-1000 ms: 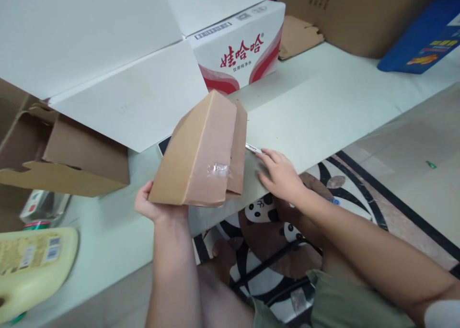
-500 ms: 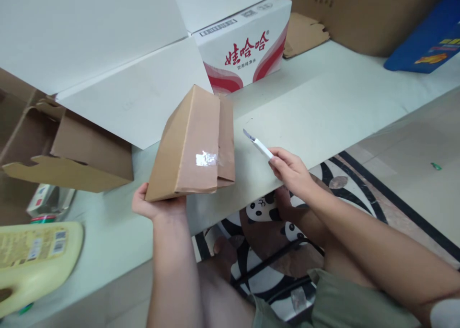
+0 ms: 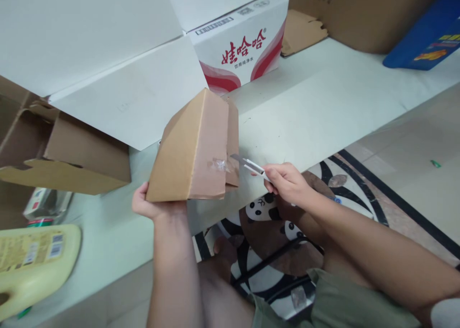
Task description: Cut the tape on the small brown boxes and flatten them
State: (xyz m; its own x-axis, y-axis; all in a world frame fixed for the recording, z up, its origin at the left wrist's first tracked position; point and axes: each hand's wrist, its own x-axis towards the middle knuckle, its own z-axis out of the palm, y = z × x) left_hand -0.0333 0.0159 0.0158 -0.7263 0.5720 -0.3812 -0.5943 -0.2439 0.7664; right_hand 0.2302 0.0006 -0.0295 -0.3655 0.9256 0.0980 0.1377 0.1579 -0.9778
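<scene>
My left hand [image 3: 160, 203] grips a brown cardboard box [image 3: 179, 151] from below at its lower left corner, holding it tilted over the table. A strip of clear tape [image 3: 219, 164] shines on the side of the box that faces right, across a flap seam. In my right hand [image 3: 285, 179] is a white-handled utility knife [image 3: 253, 166], with its blade out and pointing left. The blade tip is at the right edge of the box, close to the taped seam; whether it touches the cardboard I cannot tell.
Behind the box stand a large white carton [image 3: 129, 93] and a white-and-red printed carton [image 3: 240, 50]. An open brown box [image 3: 86, 146], a clear bottle [image 3: 48, 204] and a yellow jug [image 3: 39, 265] are at left. A blue container [image 3: 413, 45] stands at far right on the pale table [image 3: 323, 98].
My right hand has brought the knife down and left, so its blade now reaches the box. The box has turned a little and shifted slightly right in my left hand.
</scene>
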